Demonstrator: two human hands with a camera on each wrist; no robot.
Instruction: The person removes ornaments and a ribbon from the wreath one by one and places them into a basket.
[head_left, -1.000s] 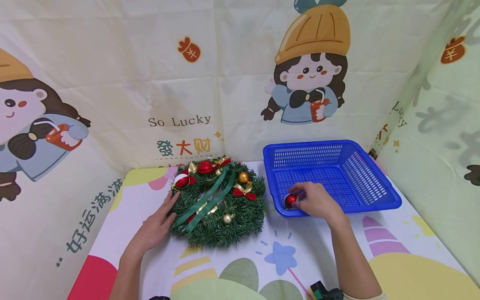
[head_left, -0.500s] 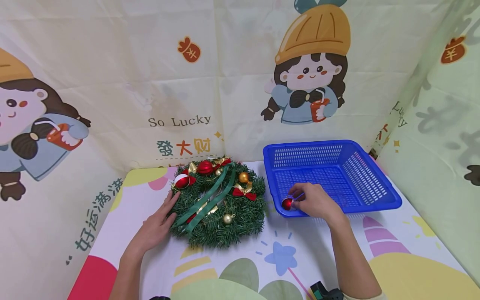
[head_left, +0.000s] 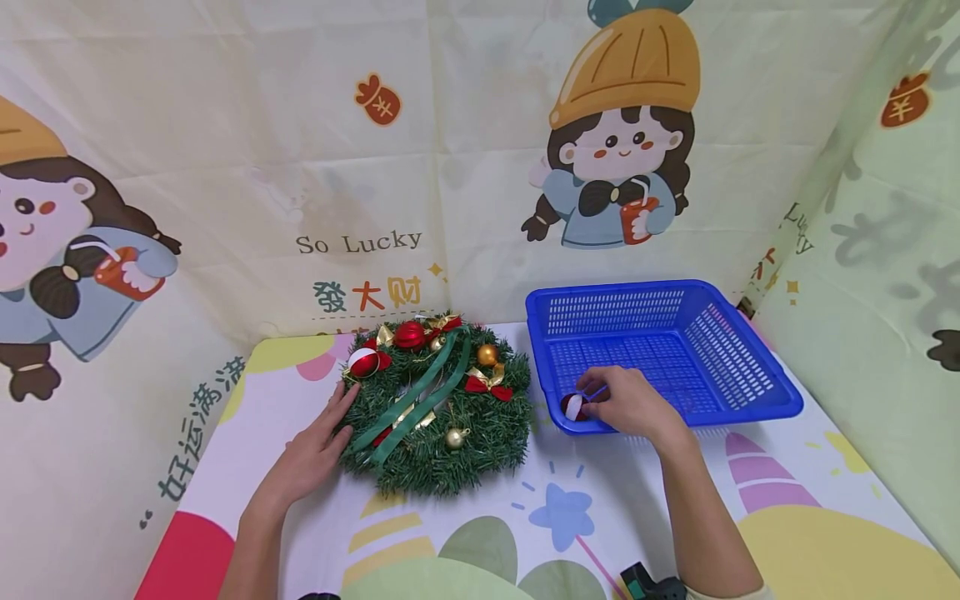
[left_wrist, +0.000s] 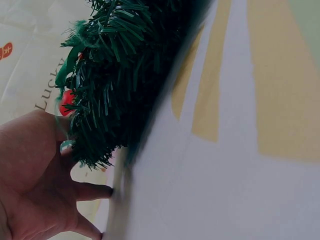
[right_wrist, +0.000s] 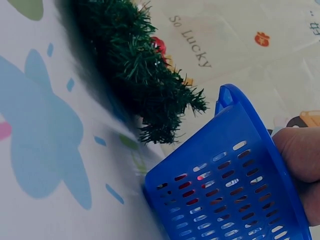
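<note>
A green wreath (head_left: 442, 467), trimmed with red, gold and white baubles, bows and a green ribbon, lies flat on the table. My left hand (head_left: 311, 454) rests on its left edge with fingers spread; the left wrist view shows the same hand (left_wrist: 35, 175) beside the green needles. My right hand (head_left: 633, 400) reaches over the front rim of a blue plastic basket (head_left: 720, 417). Just left of its loosely bent fingertips, a red and white bauble (head_left: 573, 407) sits in the front left corner. Red shows through the basket's slots in the right wrist view.
The basket stands right of the wreath with a narrow gap between them. A printed cloth wall (head_left: 480, 192) rises behind both, with another at the right. A patterned cloth (head_left: 555, 575) covers the table. A black device (head_left: 652, 583) sits by the right forearm.
The bauble has shifted slightly down and left, away from my right fingertips, and turned so its white part faces up. My left hand and the wreath have stayed put.
</note>
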